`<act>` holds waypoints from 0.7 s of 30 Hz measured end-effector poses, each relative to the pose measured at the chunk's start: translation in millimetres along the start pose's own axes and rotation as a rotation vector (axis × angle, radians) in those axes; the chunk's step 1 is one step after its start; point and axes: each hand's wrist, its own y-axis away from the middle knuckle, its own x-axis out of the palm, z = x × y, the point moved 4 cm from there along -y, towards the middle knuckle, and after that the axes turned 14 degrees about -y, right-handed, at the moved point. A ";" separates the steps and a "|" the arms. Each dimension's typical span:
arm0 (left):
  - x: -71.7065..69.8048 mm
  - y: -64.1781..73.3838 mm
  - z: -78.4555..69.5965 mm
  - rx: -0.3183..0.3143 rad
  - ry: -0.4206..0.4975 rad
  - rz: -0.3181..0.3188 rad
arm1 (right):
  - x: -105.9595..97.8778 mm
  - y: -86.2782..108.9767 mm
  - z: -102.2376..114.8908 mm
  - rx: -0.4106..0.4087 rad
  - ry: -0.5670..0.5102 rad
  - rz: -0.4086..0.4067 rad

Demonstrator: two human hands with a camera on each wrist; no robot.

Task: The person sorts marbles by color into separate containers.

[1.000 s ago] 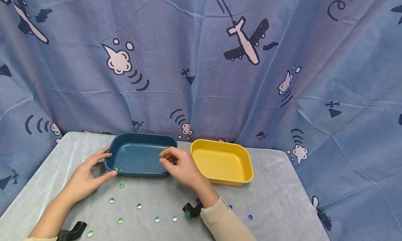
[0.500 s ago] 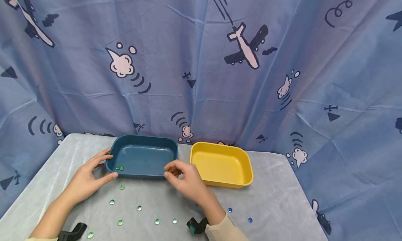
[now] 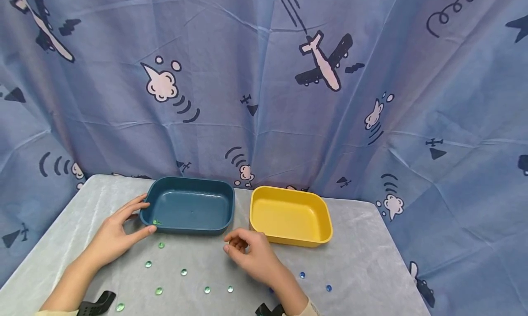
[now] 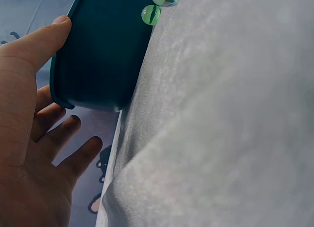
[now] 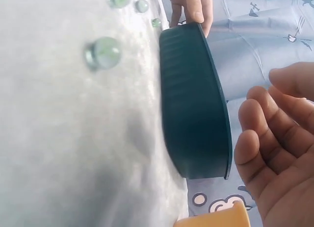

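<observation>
My left hand [image 3: 111, 238] holds the left end of a dark teal plastic bin [image 3: 187, 230], thumb at the front corner and forefinger at the end rim. In the left wrist view its other fingers [image 4: 78, 161] hang free beside the bin. Green marbles [image 3: 156, 222] lie inside at the bin's front left corner. My right hand [image 3: 256, 256] hovers in front of the gap between the bins, fingers loosely curled; the right wrist view shows nothing between thumb and fingers. Several clear green marbles [image 3: 184, 272] are scattered on the cloth in front of the teal bin.
A yellow bin [image 3: 290, 239] stands to the right of the teal one. Blue marbles [image 3: 302, 275] lie on the grey-white cloth [image 3: 367, 261] at the right, one partly hidden by my right wrist. A blue patterned curtain [image 3: 214, 78] hangs behind the table.
My right hand has drawn back from over the teal bin's right front, toward me and slightly rightward. The left hand stays at the bin's end; the marbles inside have shifted slightly.
</observation>
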 end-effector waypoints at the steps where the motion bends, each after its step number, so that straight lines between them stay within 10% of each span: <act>1: 0.3 -0.4 -0.3 0.001 0.001 -0.002 | -0.4 2.5 -1.2 0.013 -0.002 0.004; 21: 2.9 -0.6 2.9 -0.006 -0.041 0.025 | 8.0 37.9 -21.0 0.150 -0.098 0.078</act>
